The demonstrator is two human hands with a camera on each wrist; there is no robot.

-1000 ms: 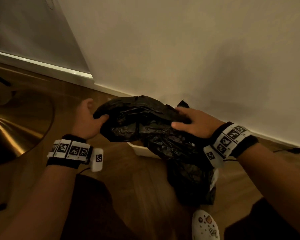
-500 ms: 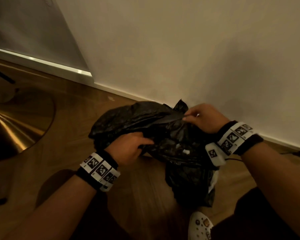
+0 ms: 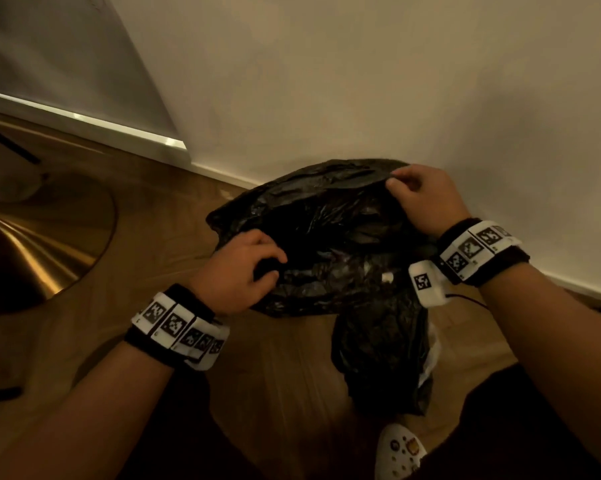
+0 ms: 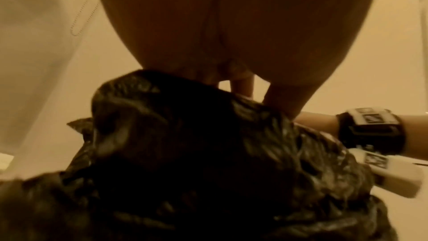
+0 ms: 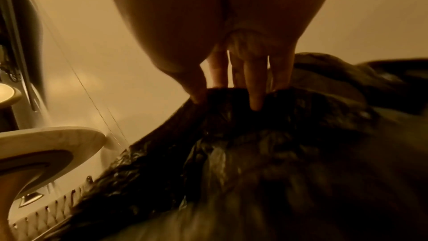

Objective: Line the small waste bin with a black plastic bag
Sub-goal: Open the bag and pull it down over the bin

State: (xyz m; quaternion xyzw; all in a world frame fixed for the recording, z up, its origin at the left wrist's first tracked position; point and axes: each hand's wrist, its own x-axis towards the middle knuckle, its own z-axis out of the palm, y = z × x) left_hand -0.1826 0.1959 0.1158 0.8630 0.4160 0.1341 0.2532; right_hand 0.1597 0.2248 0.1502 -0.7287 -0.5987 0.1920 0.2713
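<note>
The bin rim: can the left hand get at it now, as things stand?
Probably not directly: the black bag drapes over it, and the left hand already grips bag plastic.

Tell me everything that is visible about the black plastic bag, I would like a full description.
The black plastic bag is thin, glossy and heavily crinkled. It is bunched above the wooden floor near the pale wall, with one part hanging down toward the floor. The left hand grips its near left edge; the right hand pinches its far upper edge. The fingers curl over the rim, spreading it. The bin underneath is mostly hidden.
</note>
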